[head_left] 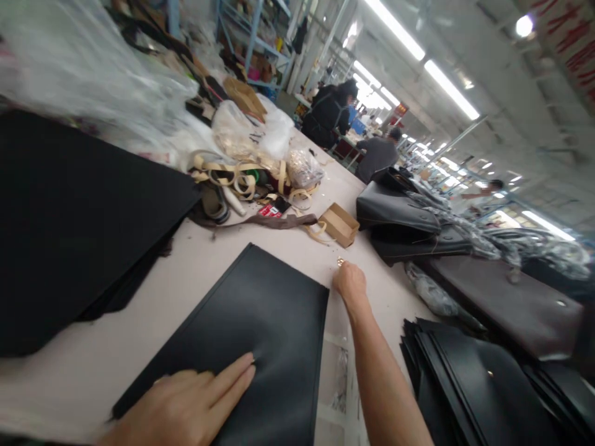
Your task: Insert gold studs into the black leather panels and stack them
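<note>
A black leather panel [260,310] with folded edges lies flat on the pale table in front of me. My left hand [190,399] rests on it, fingers stretched out, the fingertips near a small dent in the leather. Past the panel's right corner, my right hand [351,282] is closed with its fingers curled down at the table. Small gold-coloured metal pieces [341,262] show right at its fingertips. What the curled fingers hold, if anything, is hidden.
Black sheets [83,229] are stacked at left. An open cardboard box [341,224] and tangled cream strips [242,173] lie beyond the panel. Black leather pieces [469,378] and dark bags [395,210] fill the right. People [330,114] are in the background.
</note>
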The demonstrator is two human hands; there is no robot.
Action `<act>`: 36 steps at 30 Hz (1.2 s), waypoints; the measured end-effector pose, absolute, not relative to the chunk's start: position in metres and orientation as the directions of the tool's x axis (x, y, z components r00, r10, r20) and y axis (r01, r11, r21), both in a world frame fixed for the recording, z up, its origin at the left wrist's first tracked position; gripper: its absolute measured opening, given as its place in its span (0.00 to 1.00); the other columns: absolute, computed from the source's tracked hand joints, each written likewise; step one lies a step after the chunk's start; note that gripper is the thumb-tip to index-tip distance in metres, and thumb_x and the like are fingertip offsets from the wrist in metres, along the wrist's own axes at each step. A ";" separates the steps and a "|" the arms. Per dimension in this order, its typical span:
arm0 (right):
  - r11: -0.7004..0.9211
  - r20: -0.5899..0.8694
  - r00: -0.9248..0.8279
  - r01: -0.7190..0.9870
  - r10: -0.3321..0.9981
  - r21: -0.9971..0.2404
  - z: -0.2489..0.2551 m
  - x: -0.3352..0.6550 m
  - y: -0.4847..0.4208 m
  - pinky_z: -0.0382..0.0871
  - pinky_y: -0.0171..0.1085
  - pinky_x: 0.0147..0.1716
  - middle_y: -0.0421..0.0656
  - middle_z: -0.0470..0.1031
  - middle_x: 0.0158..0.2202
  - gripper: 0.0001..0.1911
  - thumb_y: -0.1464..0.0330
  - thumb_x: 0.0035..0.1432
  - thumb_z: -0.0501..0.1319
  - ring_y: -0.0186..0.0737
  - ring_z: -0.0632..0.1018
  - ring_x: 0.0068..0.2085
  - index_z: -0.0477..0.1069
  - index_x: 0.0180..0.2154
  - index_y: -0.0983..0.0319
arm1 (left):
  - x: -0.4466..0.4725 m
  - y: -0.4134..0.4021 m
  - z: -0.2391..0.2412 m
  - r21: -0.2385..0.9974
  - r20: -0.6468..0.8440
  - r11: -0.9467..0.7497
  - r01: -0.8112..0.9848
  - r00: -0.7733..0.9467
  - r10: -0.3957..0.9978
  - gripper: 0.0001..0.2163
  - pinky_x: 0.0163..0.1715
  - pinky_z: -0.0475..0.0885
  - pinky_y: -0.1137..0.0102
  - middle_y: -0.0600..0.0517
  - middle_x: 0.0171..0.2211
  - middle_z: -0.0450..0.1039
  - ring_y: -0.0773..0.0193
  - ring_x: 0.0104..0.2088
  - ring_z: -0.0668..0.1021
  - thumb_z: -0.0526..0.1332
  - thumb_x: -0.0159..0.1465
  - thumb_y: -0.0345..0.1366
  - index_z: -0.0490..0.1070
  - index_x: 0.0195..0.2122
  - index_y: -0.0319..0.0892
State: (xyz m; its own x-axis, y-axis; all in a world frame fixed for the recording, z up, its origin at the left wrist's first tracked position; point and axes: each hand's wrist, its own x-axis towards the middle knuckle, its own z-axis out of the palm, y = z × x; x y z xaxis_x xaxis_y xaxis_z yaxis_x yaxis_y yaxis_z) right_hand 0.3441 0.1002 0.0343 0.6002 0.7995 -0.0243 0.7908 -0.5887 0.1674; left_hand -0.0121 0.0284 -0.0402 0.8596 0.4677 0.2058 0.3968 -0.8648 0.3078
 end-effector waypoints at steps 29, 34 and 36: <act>-0.215 -0.286 0.077 0.845 0.955 -0.490 0.044 0.181 -0.006 0.64 0.37 0.34 0.41 0.78 0.31 0.09 0.66 0.63 0.58 0.40 0.76 0.33 0.76 0.33 0.59 | -0.011 0.031 -0.004 0.218 0.262 -0.937 0.273 0.908 0.326 0.27 0.24 0.68 0.60 0.41 0.49 0.75 0.56 0.31 0.76 0.63 0.61 0.47 0.68 0.56 0.31; -0.224 -0.329 0.061 0.845 0.942 -0.485 0.050 0.181 0.002 0.62 0.35 0.31 0.39 0.77 0.28 0.09 0.69 0.60 0.59 0.38 0.75 0.30 0.77 0.30 0.59 | -0.012 0.032 -0.003 0.251 0.266 -0.931 0.265 0.906 0.330 0.27 0.25 0.67 0.61 0.42 0.48 0.76 0.57 0.31 0.76 0.66 0.60 0.46 0.69 0.55 0.33; -0.195 -0.305 0.038 0.841 0.952 -0.504 0.051 0.183 0.003 0.63 0.34 0.32 0.39 0.78 0.28 0.08 0.72 0.59 0.59 0.36 0.76 0.30 0.77 0.31 0.60 | -0.013 0.033 -0.002 0.270 0.260 -0.927 0.261 0.907 0.332 0.27 0.27 0.68 0.61 0.42 0.50 0.76 0.57 0.32 0.77 0.67 0.59 0.46 0.70 0.55 0.34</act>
State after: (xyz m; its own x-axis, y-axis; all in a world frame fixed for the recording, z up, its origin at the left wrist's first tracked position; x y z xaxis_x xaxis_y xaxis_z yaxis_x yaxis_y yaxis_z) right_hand 0.1827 0.0031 0.0511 0.0377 0.9516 -0.3049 0.8411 -0.1950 -0.5045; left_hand -0.0126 0.0331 -0.0018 0.9068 0.3315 0.2605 0.2612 -0.9267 0.2702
